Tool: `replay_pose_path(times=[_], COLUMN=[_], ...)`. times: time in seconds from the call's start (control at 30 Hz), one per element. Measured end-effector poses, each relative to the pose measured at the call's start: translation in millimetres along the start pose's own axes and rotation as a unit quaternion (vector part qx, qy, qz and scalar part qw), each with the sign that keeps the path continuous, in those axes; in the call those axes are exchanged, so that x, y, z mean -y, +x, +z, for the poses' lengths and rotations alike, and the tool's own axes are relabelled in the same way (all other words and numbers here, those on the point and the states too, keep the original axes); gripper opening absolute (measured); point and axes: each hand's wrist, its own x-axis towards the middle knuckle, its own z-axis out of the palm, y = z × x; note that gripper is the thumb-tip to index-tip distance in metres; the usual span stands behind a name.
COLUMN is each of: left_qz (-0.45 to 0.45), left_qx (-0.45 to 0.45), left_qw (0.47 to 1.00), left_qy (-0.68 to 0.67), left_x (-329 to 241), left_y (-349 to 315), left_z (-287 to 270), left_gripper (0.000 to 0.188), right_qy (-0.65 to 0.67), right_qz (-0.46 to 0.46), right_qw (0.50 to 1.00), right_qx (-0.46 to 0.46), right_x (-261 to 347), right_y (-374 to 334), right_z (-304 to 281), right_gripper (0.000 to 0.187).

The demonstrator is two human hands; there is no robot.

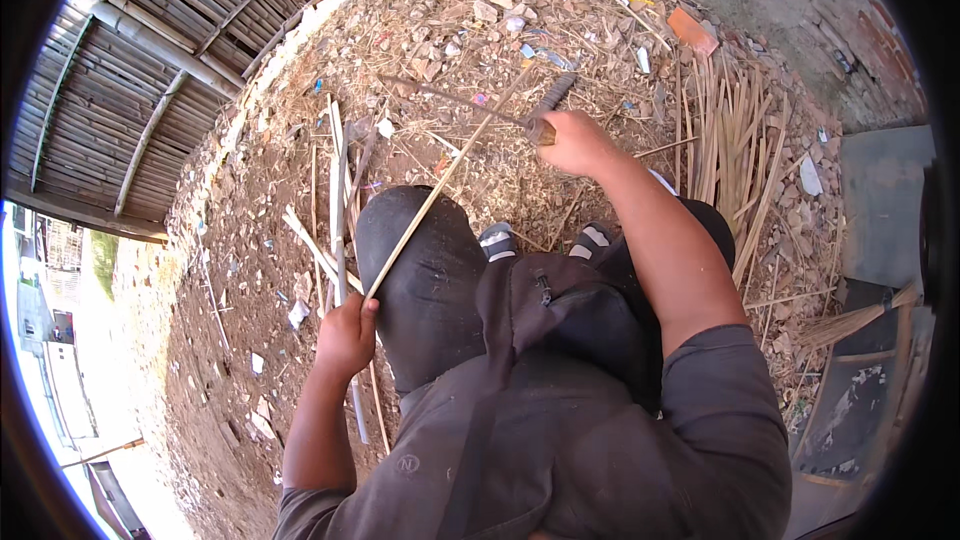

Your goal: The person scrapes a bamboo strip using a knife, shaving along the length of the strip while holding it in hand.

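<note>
One knife (pixel 460 102) crosses the held strip (pixel 441 187), well apart from piled slats (pixel 735 130).

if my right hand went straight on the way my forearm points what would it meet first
Probably the dark ribbed rod just beyond the right hand, though depth is unclear: the rod may lie lower, out of its path.

On the dark shirt (pixel 590 450) of the person, at the left side, there is a small round emblem (pixel 407 463), pale in colour: a thin ring which has one single capital letter inside.
</note>
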Motion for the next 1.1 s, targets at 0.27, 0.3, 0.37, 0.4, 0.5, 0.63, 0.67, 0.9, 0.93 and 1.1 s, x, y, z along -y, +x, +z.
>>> replay_pose_path(times=[0.27, 0.3, 0.37, 0.4, 0.5, 0.63, 0.67, 0.9, 0.93, 1.1], left_qz=[-0.003, -0.006, -0.013, -0.026, -0.02, -0.018, -0.016, -0.03, -0.015, -0.014], left_qx=[-0.02, -0.023, -0.017, -0.019, -0.015, -0.013, -0.008, 0.005, -0.001, -0.014], left_qw=[0.999, 0.999, 0.999, 0.998, 0.998, 0.998, 0.998, 0.995, 0.997, 0.995], left_qy=[0.034, 0.046, 0.049, 0.057, 0.056, 0.058, 0.056, 0.092, 0.082, 0.093], left_x=[5, 3, -9, -12, -7, 3, -1, -1, 5, 5], left_y=[-1, -6, -4, 0, 2, -2, -5, 7, 6, 8], left_z=[-2, 0, 2, 0, -3, -1, 1, -8, -5, -3], left_gripper=[0.037, 0.037, 0.037, 0.036, 0.037, 0.039, 0.039, 0.04, 0.039, 0.037], right_qy=[-0.042, -0.066, 0.012, 0.012, -0.018, -0.085, -0.002, -0.035, -0.042, 0.031], right_qz=[-0.037, -0.049, -0.003, 0.022, 0.033, -0.041, 0.021, -0.018, -0.025, 0.141], right_qw=[0.998, 0.995, 1.0, 1.0, 0.999, 0.994, 1.0, 0.999, 0.998, 0.987], right_qx=[0.02, 0.059, -0.007, 0.001, 0.0, 0.048, 0.019, -0.025, -0.028, -0.074], right_x=[27, 27, -7, -10, -3, 26, -4, 17, 18, -42], right_y=[-3, -6, -2, 0, 5, -11, -7, -7, -10, 4], right_z=[-16, -16, -16, -18, -15, -19, -11, -12, -17, -32], right_gripper=[0.028, 0.027, 0.027, 0.026, 0.027, 0.028, 0.026, 0.023, 0.022, 0.036])
